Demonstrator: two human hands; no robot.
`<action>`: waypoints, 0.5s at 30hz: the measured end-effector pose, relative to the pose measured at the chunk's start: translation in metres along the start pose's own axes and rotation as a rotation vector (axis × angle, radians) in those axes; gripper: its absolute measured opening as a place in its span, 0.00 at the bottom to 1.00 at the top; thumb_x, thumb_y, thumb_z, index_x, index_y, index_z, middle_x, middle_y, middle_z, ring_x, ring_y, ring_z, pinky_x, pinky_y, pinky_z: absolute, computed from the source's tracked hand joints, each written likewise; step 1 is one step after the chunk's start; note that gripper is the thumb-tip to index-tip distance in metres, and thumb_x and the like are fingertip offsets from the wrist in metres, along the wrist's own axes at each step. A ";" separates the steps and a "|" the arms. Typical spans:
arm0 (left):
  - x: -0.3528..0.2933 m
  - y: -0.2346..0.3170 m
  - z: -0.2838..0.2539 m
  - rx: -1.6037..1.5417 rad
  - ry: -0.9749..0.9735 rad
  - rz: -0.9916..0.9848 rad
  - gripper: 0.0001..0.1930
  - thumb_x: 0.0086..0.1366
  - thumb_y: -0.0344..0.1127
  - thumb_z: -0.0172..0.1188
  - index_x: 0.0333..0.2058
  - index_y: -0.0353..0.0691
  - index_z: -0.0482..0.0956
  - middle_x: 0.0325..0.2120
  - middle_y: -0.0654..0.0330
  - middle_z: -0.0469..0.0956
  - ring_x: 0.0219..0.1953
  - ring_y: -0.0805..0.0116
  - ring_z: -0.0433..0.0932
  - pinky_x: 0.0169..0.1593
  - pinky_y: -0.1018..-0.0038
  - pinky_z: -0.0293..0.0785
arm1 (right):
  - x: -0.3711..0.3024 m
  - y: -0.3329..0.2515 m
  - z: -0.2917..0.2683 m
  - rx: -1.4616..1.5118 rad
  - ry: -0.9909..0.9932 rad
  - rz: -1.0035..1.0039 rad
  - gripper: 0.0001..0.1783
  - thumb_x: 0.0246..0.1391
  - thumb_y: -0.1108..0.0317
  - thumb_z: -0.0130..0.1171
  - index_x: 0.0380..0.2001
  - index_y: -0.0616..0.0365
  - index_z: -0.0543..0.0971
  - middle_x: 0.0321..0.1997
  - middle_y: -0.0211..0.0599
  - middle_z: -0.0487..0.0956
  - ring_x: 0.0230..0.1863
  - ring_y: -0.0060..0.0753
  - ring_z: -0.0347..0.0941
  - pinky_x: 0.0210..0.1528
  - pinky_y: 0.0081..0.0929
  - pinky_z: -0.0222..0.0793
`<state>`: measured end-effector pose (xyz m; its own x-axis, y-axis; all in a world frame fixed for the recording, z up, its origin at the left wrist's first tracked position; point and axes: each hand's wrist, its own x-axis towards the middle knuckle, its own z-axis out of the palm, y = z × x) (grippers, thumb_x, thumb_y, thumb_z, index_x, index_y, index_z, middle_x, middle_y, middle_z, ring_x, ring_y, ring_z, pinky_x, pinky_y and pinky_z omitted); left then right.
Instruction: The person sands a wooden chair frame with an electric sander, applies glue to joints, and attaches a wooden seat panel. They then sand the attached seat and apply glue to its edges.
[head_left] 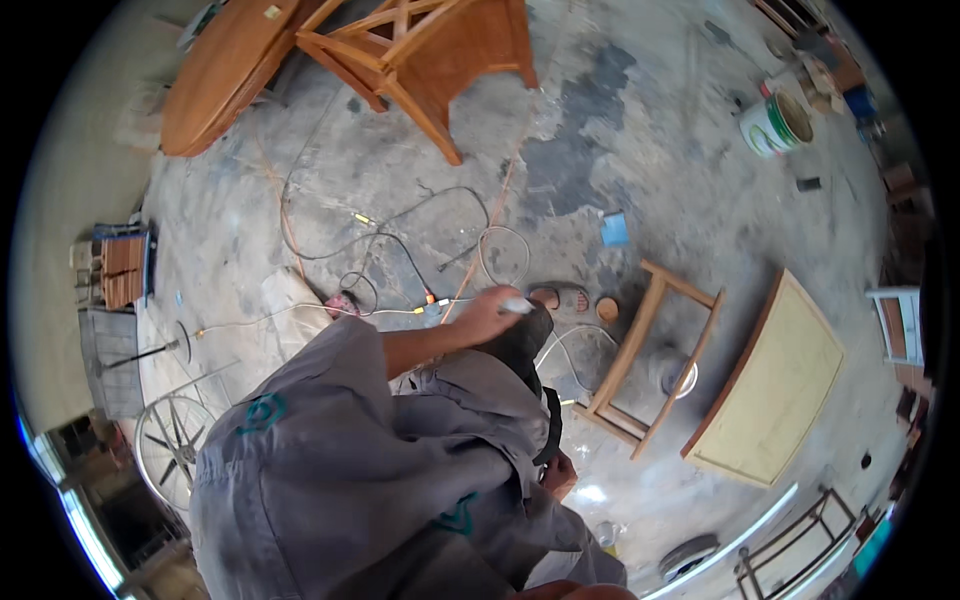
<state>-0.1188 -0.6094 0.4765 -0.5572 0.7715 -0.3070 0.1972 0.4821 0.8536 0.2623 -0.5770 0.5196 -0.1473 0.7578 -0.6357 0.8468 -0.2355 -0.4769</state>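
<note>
1. Left hand (486, 316): fingers curled round pale object (517, 305) (kind unclear), jutting rightward, long axis sideways.
2. Black item (522, 347): just below-right of left hand, the nearer one.
3. Right hand (561, 476): farther below, partly hidden; grip can't be told.

Head feed: I see the left hand (484, 318) gripping a small pale object (517, 305). Right hand (561, 476) lower, partly hidden; its hold unclear to me. Wooden frame (630, 334) on the concrete floor (350, 185), cream panel (775, 380) beside it. Cables (411, 257) looped near the left hand.
</note>
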 end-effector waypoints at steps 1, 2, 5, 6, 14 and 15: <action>-0.004 -0.019 -0.015 0.086 0.048 -0.024 0.19 0.63 0.37 0.68 0.51 0.40 0.80 0.51 0.51 0.80 0.53 0.52 0.81 0.55 0.61 0.78 | -0.003 0.009 -0.001 -0.195 -0.010 -0.014 0.17 0.61 0.61 0.63 0.44 0.64 0.87 0.38 0.45 0.89 0.38 0.38 0.86 0.39 0.35 0.79; -0.017 -0.058 -0.027 0.144 0.160 -0.005 0.19 0.61 0.36 0.68 0.51 0.42 0.80 0.48 0.49 0.81 0.52 0.48 0.80 0.55 0.59 0.77 | -0.013 0.037 0.001 -0.119 0.000 -0.063 0.18 0.59 0.59 0.62 0.43 0.62 0.87 0.37 0.46 0.88 0.36 0.40 0.86 0.38 0.37 0.78; -0.051 -0.101 -0.070 0.170 0.251 -0.155 0.20 0.58 0.35 0.69 0.50 0.43 0.81 0.45 0.46 0.82 0.51 0.42 0.79 0.56 0.55 0.75 | -0.030 0.129 0.013 -0.102 -0.060 0.162 0.24 0.59 0.50 0.62 0.50 0.55 0.86 0.44 0.41 0.88 0.41 0.35 0.85 0.42 0.36 0.76; -0.058 -0.105 -0.075 0.198 0.262 -0.211 0.20 0.58 0.36 0.69 0.51 0.43 0.81 0.45 0.45 0.82 0.51 0.41 0.79 0.56 0.55 0.75 | -0.035 0.140 0.017 -0.111 -0.090 0.212 0.24 0.59 0.50 0.62 0.50 0.55 0.86 0.44 0.40 0.88 0.42 0.34 0.84 0.43 0.36 0.76; -0.153 -0.151 -0.095 0.255 0.284 -0.487 0.21 0.60 0.39 0.68 0.51 0.40 0.78 0.44 0.40 0.82 0.50 0.38 0.80 0.53 0.53 0.75 | -0.069 0.142 0.024 -0.048 -0.268 0.331 0.25 0.60 0.50 0.63 0.54 0.54 0.83 0.47 0.37 0.87 0.45 0.32 0.82 0.46 0.34 0.74; -0.162 -0.152 -0.089 0.222 0.291 -0.492 0.21 0.61 0.39 0.67 0.51 0.40 0.77 0.44 0.39 0.82 0.49 0.38 0.80 0.53 0.53 0.75 | -0.070 0.140 0.025 -0.043 -0.282 0.333 0.25 0.60 0.50 0.63 0.55 0.54 0.83 0.47 0.37 0.86 0.45 0.32 0.82 0.46 0.33 0.74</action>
<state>-0.1303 -0.8450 0.4340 -0.8170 0.3067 -0.4883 0.0072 0.8521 0.5233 0.3784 -0.6780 0.4818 0.0083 0.4476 -0.8942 0.8912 -0.4090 -0.1964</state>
